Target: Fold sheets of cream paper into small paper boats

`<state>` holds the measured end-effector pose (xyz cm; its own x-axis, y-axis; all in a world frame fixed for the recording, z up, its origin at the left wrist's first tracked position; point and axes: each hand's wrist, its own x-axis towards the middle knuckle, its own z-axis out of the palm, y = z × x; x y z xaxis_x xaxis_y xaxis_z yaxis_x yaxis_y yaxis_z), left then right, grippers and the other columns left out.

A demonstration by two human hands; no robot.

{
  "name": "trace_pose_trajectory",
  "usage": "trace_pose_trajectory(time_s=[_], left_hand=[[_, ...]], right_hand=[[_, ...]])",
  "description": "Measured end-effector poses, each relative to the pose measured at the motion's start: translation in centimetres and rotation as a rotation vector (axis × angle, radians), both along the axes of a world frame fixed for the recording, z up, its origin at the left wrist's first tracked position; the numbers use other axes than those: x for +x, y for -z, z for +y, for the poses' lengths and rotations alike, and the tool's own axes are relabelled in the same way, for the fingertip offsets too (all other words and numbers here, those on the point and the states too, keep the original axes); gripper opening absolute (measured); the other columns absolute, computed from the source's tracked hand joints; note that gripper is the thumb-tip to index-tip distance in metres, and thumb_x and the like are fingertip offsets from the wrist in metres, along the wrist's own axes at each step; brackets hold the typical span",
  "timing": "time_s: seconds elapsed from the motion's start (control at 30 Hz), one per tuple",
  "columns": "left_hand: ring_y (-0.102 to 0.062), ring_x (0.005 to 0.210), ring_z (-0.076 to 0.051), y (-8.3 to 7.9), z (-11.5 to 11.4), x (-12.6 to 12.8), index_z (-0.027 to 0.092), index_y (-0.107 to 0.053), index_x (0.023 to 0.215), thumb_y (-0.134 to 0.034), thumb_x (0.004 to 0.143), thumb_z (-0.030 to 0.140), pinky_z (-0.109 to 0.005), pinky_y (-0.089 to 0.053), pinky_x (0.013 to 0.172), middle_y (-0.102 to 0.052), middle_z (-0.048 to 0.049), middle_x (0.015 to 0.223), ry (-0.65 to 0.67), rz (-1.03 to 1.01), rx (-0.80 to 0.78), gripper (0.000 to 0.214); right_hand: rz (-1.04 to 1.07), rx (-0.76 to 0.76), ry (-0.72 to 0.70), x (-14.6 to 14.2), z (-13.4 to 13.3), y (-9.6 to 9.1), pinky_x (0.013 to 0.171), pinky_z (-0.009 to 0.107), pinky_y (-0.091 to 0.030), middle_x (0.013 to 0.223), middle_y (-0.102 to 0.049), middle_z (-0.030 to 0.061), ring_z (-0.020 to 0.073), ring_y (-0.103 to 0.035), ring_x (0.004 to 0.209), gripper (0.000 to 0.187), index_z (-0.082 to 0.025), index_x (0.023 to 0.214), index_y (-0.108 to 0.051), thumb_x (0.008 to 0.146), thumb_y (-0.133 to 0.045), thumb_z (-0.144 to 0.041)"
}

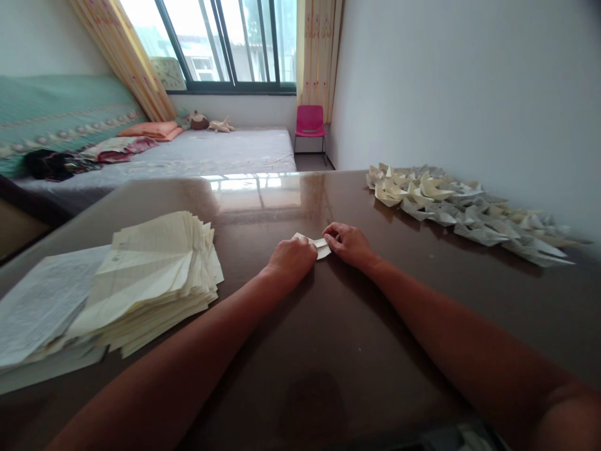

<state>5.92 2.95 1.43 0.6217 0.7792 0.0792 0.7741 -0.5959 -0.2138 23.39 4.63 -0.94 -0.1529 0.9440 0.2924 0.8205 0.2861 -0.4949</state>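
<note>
A small folded piece of paper (323,250), off-white, lies between my two hands at the middle of the brown table (282,326). My left hand (293,257) is closed over its left part, the knuckles hiding much of it. At its right end, my right hand (350,243) pinches the paper between thumb and fingers. The exact folds are too small to make out.
A thick stack of loose paper sheets (150,269) lies on the left side of the table. Several folded paper boats (436,194) stand in rows at the right, by the wall. Beyond the table are a bed (244,147) and a pink chair (310,120).
</note>
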Motion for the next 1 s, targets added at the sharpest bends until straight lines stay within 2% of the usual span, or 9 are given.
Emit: trace_pose_trajectory(time_s=[0.2, 0.33, 0.47, 0.57, 0.67, 0.77, 0.87, 0.93, 1.0], left_hand=[[-0.062, 0.087, -0.022, -0.1, 0.4, -2.1, 0.018, -0.065, 0.087, -0.048, 0.09, 0.022, -0.027, -0.044, 0.06, -0.066, -0.0077, 0.088, -0.041, -0.187, 0.081, 0.018], [-0.06, 0.08, -0.016, -0.4, 1.0, -2.8, 0.02, -0.066, 0.082, -0.051, 0.088, 0.028, -0.024, -0.045, 0.065, -0.066, -0.0036, 0.083, -0.055, -0.587, 0.072, 0.018], [-0.058, 0.064, -0.011, 0.3, 1.6, -2.0, 0.016, -0.065, 0.084, -0.055, 0.08, 0.028, -0.021, -0.047, 0.057, -0.064, 0.0003, 0.072, -0.084, -1.223, -0.259, 0.016], [-0.059, 0.063, -0.012, 1.2, 1.9, -1.5, 0.013, -0.064, 0.092, -0.061, 0.077, 0.035, -0.021, -0.049, 0.052, -0.065, -0.0018, 0.074, -0.085, -1.434, -0.598, 0.027], [-0.064, 0.074, -0.016, 1.6, 2.4, -2.2, 0.012, -0.06, 0.108, -0.064, 0.076, 0.038, -0.022, -0.051, 0.053, -0.067, -0.0074, 0.089, -0.06, -1.382, -0.77, 0.042], [-0.063, 0.087, -0.018, 1.4, 3.0, -3.6, 0.017, -0.051, 0.123, -0.069, 0.071, 0.031, -0.026, -0.054, 0.06, -0.062, -0.0101, 0.11, -0.018, -1.188, -0.577, 0.057], [-0.054, 0.11, -0.021, 0.9, 3.2, -4.7, 0.025, -0.062, 0.116, -0.07, 0.072, 0.027, -0.033, -0.052, 0.085, -0.057, -0.007, 0.122, 0.194, -0.788, -0.29, 0.045], [-0.052, 0.112, -0.021, 0.7, 3.0, -5.0, 0.028, -0.069, 0.106, -0.064, 0.08, 0.028, -0.034, -0.046, 0.095, -0.063, -0.0043, 0.116, 0.338, -0.569, -0.241, 0.026], [-0.055, 0.107, -0.018, 0.7, 2.6, -4.9, 0.028, -0.071, 0.104, -0.055, 0.088, 0.029, -0.031, -0.045, 0.095, -0.067, -0.0031, 0.109, 0.405, -0.462, -0.233, 0.022]], right_hand=[[0.235, 0.076, 0.0, 0.1, 0.4, -0.2, 0.065, 0.024, -0.044, 0.084, -0.067, 0.0029, 0.012, -0.055, 0.065, 0.026, -0.019, 0.095, -0.065, 0.09, -0.044, -0.034], [0.531, -0.034, -0.073, 0.2, 0.9, 0.1, 0.068, 0.025, -0.048, 0.104, -0.065, 0.0058, 0.0119, -0.058, 0.072, 0.029, -0.02, 0.111, -0.059, 0.088, -0.046, -0.032], [0.852, -0.272, -0.268, 0.3, 0.8, -0.1, 0.085, 0.029, -0.049, 0.125, -0.06, 0.0087, 0.0174, -0.058, 0.106, 0.044, -0.022, 0.124, -0.048, 0.084, -0.058, -0.035], [0.948, -0.447, -0.347, 0.5, 0.7, -0.5, 0.082, 0.03, -0.051, 0.115, -0.065, 0.0094, 0.0185, -0.062, 0.1, 0.047, -0.019, 0.124, -0.047, 0.082, -0.061, -0.037], [0.831, -0.499, -0.282, 1.2, 0.9, -0.6, 0.069, 0.027, -0.051, 0.1, -0.068, 0.0077, 0.0168, -0.063, 0.083, 0.043, -0.017, 0.12, -0.05, 0.083, -0.061, -0.035], [0.549, -0.465, -0.322, 1.7, 1.0, -0.6, 0.068, 0.026, -0.05, 0.098, -0.067, 0.0058, 0.015, -0.061, 0.079, 0.038, -0.017, 0.122, -0.052, 0.086, -0.053, -0.03], [0.243, -0.218, -0.344, 1.4, 1.0, -0.2, 0.08, 0.03, -0.049, 0.11, -0.063, 0.0073, 0.0167, -0.059, 0.091, 0.041, -0.018, 0.125, -0.054, 0.084, -0.054, -0.024], [0.121, -0.024, -0.332, 0.9, 1.0, 0.2, 0.092, 0.035, -0.046, 0.121, -0.058, 0.0097, 0.0196, -0.056, 0.105, 0.044, -0.019, 0.125, -0.055, 0.081, -0.057, -0.02], [0.045, 0.086, -0.348, 0.6, 1.0, 0.4, 0.1, 0.039, -0.04, 0.125, -0.057, 0.0099, 0.0211, -0.051, 0.115, 0.041, -0.02, 0.123, -0.057, 0.082, -0.057, -0.019]])
